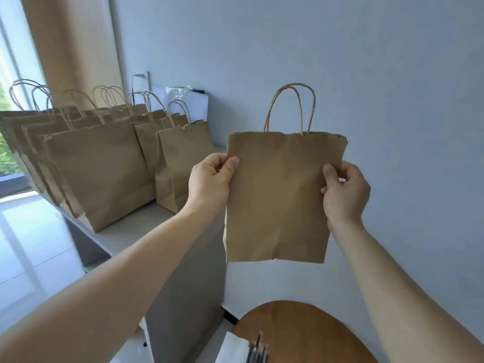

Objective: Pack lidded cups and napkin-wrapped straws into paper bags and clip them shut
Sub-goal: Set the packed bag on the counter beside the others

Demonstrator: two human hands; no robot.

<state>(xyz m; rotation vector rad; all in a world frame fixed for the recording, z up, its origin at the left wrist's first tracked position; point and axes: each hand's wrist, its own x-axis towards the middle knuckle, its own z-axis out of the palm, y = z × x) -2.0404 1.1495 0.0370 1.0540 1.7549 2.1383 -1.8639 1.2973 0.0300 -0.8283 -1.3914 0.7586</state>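
I hold a flat, folded brown paper bag with twisted paper handles up in front of the wall. My left hand pinches its left edge, thumb on the front. My right hand pinches its right edge the same way. At the bottom of the view, white napkins and several dark straws lie on a round wooden table. No cups are in view.
Several standing brown paper bags with handles crowd a grey counter on the left. A smaller bag stands nearest me. A window and a tan curtain are at far left.
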